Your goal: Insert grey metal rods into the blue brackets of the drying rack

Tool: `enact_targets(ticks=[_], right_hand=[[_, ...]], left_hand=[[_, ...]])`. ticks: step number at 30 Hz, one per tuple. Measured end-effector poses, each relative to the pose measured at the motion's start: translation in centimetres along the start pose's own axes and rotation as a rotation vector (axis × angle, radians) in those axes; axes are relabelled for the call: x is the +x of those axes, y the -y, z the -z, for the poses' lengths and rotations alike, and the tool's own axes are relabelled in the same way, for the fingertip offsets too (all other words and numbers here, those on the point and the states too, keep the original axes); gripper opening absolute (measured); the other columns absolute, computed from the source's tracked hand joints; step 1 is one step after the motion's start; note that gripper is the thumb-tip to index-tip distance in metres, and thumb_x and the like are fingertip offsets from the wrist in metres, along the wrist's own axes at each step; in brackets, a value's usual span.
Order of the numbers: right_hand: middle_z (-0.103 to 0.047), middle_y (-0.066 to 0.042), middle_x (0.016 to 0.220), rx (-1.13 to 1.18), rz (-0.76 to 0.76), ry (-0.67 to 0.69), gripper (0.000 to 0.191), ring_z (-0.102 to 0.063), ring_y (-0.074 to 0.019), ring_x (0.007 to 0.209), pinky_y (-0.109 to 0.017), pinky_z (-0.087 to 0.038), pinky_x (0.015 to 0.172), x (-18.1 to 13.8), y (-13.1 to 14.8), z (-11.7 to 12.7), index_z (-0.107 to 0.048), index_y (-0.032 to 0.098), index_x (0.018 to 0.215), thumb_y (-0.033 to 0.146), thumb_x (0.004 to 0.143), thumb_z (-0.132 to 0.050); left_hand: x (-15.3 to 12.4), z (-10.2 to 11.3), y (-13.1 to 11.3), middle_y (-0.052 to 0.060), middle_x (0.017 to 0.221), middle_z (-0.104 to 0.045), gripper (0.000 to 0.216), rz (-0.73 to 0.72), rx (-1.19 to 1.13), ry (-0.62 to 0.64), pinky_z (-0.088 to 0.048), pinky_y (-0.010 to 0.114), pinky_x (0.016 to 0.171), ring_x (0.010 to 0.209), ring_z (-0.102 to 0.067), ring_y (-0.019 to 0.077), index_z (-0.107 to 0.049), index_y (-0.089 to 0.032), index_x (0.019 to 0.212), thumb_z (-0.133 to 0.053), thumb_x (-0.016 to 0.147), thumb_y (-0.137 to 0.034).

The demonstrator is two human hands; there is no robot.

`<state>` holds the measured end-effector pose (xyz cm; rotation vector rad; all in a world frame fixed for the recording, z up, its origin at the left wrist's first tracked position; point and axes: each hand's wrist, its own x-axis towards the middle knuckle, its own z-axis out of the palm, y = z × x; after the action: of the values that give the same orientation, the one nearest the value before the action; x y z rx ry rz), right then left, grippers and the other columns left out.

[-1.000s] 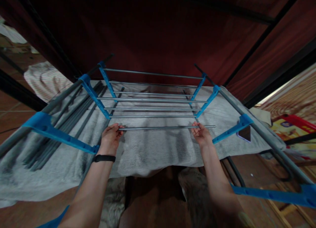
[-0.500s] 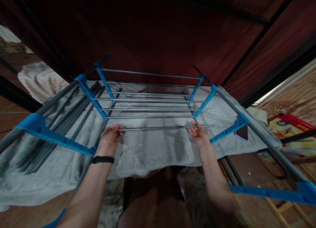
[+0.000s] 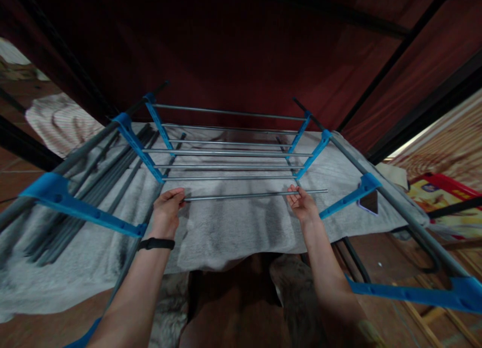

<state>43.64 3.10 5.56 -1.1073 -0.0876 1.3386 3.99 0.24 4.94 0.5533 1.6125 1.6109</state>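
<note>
A thin grey metal rod (image 3: 237, 195) lies level between my two hands, above the grey blanket. My left hand (image 3: 168, 203), with a black band at the wrist, pinches its left end. Near the rod's right end, my right hand (image 3: 301, 201) grips it between thumb and fingers, and the tip sticks out past the hand. Beyond them stands a rack frame with blue plastic brackets (image 3: 140, 147) and several crossbars (image 3: 229, 153) fixed between its sides. Nearer blue brackets, one on the left (image 3: 83, 207) and one on the right (image 3: 350, 195), have no crossbar between them.
A bundle of loose grey tubes (image 3: 90, 197) lies on the blanket (image 3: 233, 232) at the left. A phone (image 3: 369, 202) rests near the right side rail. A red and yellow package (image 3: 444, 202) is at the far right, and a dark red cloth (image 3: 226, 51) hangs behind.
The fingers of my left hand have closed in a little more around the rod's left end. The rod and my right hand stay almost where they were.
</note>
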Motion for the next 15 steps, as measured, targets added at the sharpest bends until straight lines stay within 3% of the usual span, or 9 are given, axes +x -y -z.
enact_targets(ticks=[9,15], right_hand=[[-0.070,0.002,0.075,0.009,0.010,-0.019,0.017,-0.070,-0.0097,0.067,-0.022,-0.061,0.065,0.32,0.34,0.35,-0.055,0.021,0.082,0.014,0.095,-0.047],[-0.070,0.003,0.074,0.010,0.012,-0.026,0.020,-0.070,-0.0094,0.065,-0.022,-0.060,0.063,0.31,0.57,0.42,-0.055,0.021,0.080,0.014,0.096,-0.045]], left_hand=[[-0.07,-0.33,0.06,0.004,0.067,-0.067,0.017,-0.005,0.256,0.094,-0.037,0.023,0.053,0.064,-0.053,0.0148,-0.073,-0.016,0.071,-0.072,0.054,-0.021],[-0.22,-0.03,0.08,0.003,0.068,-0.066,0.020,-0.042,0.349,0.157,-0.038,0.024,0.057,0.065,-0.053,0.0153,-0.073,-0.017,0.073,-0.063,0.055,-0.017]])
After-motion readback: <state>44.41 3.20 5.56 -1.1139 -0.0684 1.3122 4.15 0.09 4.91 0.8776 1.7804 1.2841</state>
